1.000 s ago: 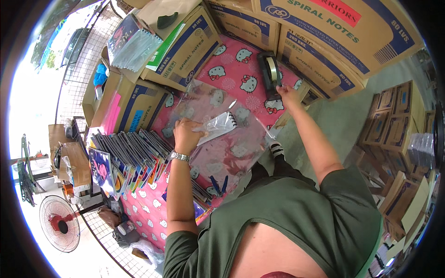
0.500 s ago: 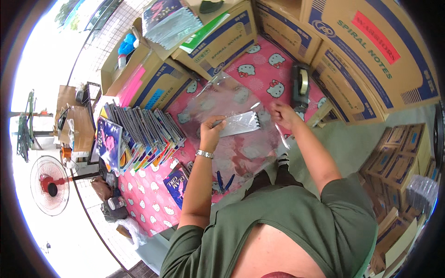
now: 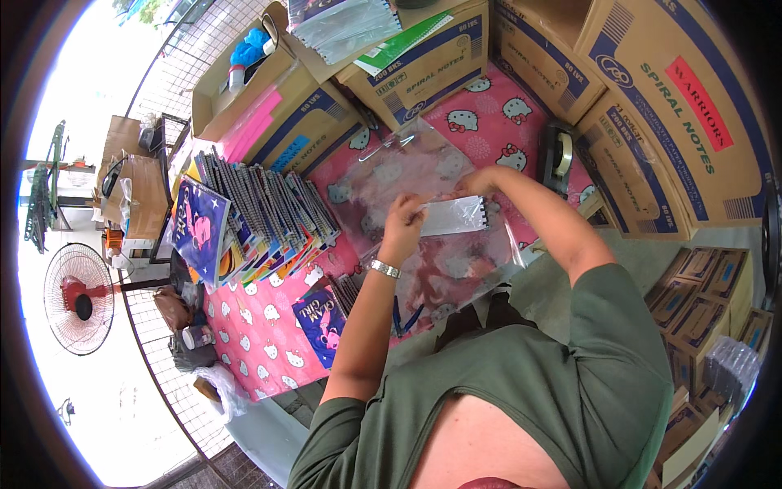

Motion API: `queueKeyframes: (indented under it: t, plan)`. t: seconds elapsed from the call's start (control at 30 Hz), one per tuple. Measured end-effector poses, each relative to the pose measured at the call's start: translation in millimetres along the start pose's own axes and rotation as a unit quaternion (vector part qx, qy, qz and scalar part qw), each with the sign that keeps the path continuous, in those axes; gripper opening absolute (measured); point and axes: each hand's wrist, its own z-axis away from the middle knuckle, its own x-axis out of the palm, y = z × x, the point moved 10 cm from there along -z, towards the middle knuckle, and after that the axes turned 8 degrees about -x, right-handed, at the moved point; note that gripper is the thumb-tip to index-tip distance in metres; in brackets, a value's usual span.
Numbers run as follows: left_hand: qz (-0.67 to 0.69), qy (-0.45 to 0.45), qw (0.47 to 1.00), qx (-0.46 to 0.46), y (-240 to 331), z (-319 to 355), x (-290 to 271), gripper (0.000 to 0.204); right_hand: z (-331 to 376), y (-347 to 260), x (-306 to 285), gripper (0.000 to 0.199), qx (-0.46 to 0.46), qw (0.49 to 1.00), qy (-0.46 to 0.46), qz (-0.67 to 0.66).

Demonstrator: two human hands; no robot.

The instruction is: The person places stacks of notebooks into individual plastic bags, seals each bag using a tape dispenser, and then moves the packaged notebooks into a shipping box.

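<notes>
My left hand (image 3: pixel 404 222) grips the left end of a small whitish pad in clear wrap (image 3: pixel 453 217), which has a dark spiral edge at its right end. My right hand (image 3: pixel 471 184) is bent over the pad's upper edge, fingers curled and partly hidden. Whatever those fingers pinch cannot be made out. Under both hands a large clear plastic sheet (image 3: pixel 391 175) lies on the pink patterned tablecloth (image 3: pixel 252 326). A black tape dispenser (image 3: pixel 557 161) with a pale roll stands right of my right hand.
Rows of spiral notebooks (image 3: pixel 265 212) stand at the left. A purple-covered notebook (image 3: pixel 319 326) and dark blue scissors (image 3: pixel 407 319) lie near my left forearm. Cardboard boxes (image 3: pixel 423 69) line the back, with more boxes (image 3: pixel 652 155) at right. A fan (image 3: pixel 81 306) stands far left.
My right hand has moved left from beside the tape dispenser to the pad's upper edge. My left hand still holds the pad. The whole view has shifted slightly.
</notes>
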Motion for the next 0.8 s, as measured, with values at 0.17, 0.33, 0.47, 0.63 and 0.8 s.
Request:
queueKeyframes:
  t: [0.17,0.33,0.47,0.63,0.8]
  plan:
    - [0.078,0.055,0.994,0.052,-8,20,-25,0.020,39,63,6,0.081,-0.153,0.963,0.223,-0.005]
    - [0.508,0.082,0.824,-0.238,-69,61,15,0.074,82,3,43,0.085,-0.229,0.901,0.363,0.066]
    - [0.468,0.040,0.872,-0.138,17,-17,-48,0.095,120,-85,-37,0.078,-0.320,0.817,0.464,-0.121]
    - [0.213,0.097,0.960,0.153,231,-115,-191,0.050,199,-274,-212,0.061,-0.438,0.599,0.669,-0.048]
    - [0.273,0.042,0.953,0.126,278,-239,-203,0.039,165,-330,-377,0.073,-0.246,0.698,0.671,0.042]
